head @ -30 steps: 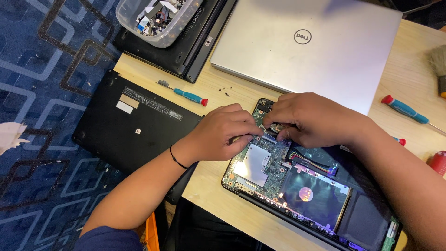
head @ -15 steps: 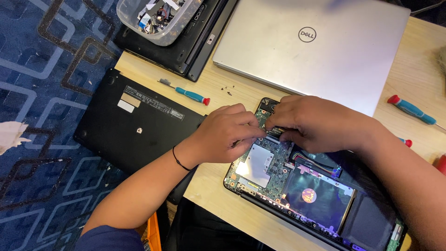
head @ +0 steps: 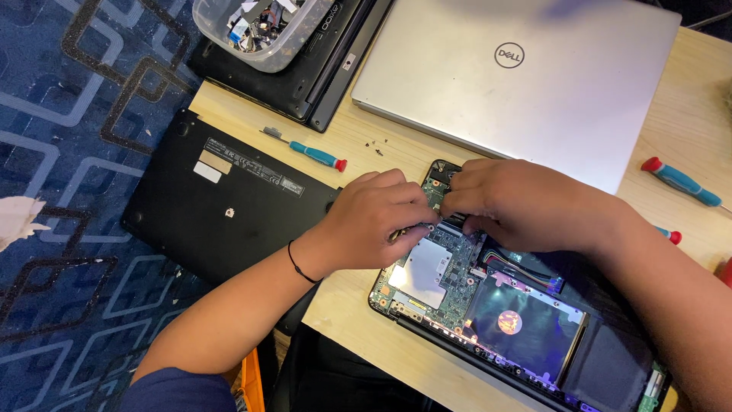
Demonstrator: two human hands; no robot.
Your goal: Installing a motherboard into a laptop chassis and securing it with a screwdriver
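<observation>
Over opened laptop (head: pixel 488 305): left hand (head: pixel 377 217), right hand (head: pixel 511 202) fingers curled on circuit board (head: pixel 450 263).

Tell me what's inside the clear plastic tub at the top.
The clear tub holds a jumble of small loose parts, dark and white. Its bottom layers are covered, and the frame edge cuts off the rest.

Both forearms come in from the lower edge and meet near the middle of the view. The left hand (head: pixel 381 217) lies palm down, knuckles up, its fingers curled and pressed together at the tips; a thin dark band circles the left wrist, and a dark blue sleeve shows at the upper arm. The right hand (head: pixel 518 202) reaches in from the right, also palm down, its fingers bent towards the left hand's fingertips, almost touching them. Whether either hand pinches something is hidden beneath the knuckles.
</observation>
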